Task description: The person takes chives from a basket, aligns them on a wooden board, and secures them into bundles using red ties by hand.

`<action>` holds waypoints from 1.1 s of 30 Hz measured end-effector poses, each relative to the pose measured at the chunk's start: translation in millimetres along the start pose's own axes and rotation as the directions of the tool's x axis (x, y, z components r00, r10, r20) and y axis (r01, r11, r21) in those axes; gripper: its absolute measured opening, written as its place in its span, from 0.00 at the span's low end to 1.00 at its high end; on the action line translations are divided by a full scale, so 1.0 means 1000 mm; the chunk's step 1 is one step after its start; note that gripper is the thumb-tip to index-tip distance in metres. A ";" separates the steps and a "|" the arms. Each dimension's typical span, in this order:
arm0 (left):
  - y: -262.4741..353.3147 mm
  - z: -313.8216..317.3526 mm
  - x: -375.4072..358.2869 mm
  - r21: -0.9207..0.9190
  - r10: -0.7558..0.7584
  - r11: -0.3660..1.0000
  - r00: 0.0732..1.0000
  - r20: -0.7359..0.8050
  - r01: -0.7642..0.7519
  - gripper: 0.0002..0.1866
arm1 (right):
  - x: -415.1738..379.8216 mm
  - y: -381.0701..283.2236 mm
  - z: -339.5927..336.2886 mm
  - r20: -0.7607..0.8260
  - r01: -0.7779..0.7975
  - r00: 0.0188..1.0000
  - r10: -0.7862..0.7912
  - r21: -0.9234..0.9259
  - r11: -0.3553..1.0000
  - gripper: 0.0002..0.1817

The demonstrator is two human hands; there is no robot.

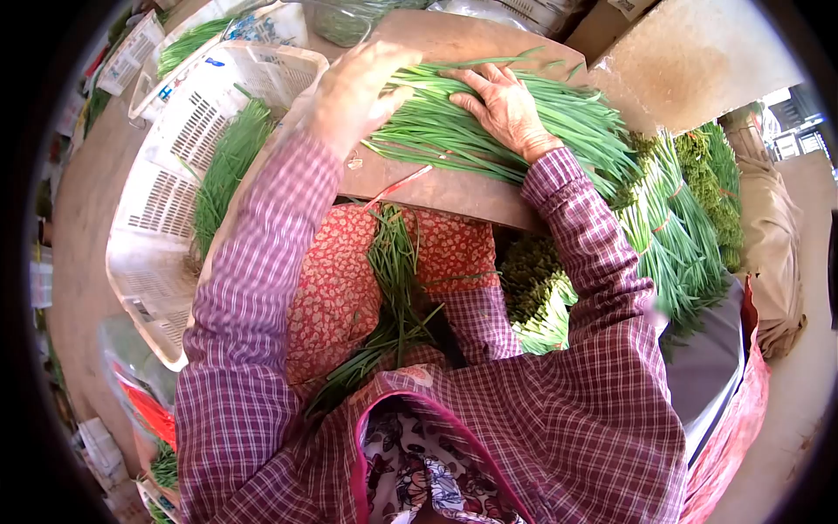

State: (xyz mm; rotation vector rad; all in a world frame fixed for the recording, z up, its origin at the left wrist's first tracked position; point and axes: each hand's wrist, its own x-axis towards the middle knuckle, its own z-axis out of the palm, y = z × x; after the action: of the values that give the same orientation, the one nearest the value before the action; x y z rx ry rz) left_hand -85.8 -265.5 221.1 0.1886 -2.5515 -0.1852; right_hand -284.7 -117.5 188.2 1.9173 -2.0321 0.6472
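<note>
A loose heap of garlic chives (471,135) lies across a brown board (454,182) in front of me. My right hand (508,112) rests on top of the chives, fingers stretched out and somewhat apart. At the heap's left end is my left hand (362,92), smeared by motion, its thumb and fingers apart beside the stalk ends. It holds nothing that I can make out. A thin red-and-white strip (403,183) sits at the board's near edge. More chive leaves (393,262) lie on the red flowered cloth (336,293) over my lap.
On the left stands a white plastic crate (148,253) with chives (231,166) inside. Tied chive bundles (672,227) are stacked at the right, and another bundle (546,310) is below the board. A cardboard box (698,65) stands at the back right.
</note>
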 end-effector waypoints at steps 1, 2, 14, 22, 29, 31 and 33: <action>0.009 -0.005 -0.011 -0.038 -0.042 0.998 0.999 -0.025 0.041 0.25 | -0.001 -0.001 0.001 -0.003 -0.008 1.000 0.008 0.002 1.000 0.21; 0.025 -0.002 -0.020 -0.010 -0.049 0.999 0.999 -0.019 0.049 0.15 | -0.002 -0.002 0.002 -0.015 -0.025 1.000 0.024 -0.022 0.999 0.21; 0.070 0.034 -0.057 0.064 -0.153 0.987 0.972 0.180 0.144 0.26 | -0.006 -0.012 -0.006 0.146 -0.016 0.989 0.026 -0.065 0.998 0.38; 0.060 0.045 -0.054 -0.173 -0.188 0.968 0.982 -0.030 0.180 0.15 | -0.007 -0.005 0.000 0.100 -0.019 0.995 0.022 -0.033 0.999 0.34; 0.057 0.059 -0.047 -0.324 -0.349 0.903 0.922 -0.169 0.283 0.11 | -0.009 -0.008 0.007 0.028 -0.050 0.998 0.053 -0.092 0.994 0.33; 0.064 0.054 -0.048 -0.089 -0.160 0.985 0.971 -0.178 0.146 0.11 | -0.010 -0.009 0.006 0.020 -0.044 0.999 0.046 -0.092 0.995 0.33; 0.062 0.058 -0.050 -0.169 -0.221 0.967 0.957 -0.186 0.190 0.10 | -0.010 -0.010 0.006 0.012 -0.036 0.999 0.038 -0.092 0.995 0.33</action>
State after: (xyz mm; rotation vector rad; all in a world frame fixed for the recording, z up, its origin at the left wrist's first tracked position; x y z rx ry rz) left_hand -82.5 -191.1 157.5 0.3958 -2.3007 -0.4152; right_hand -273.5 -112.3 179.1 1.8415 -2.0729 0.5400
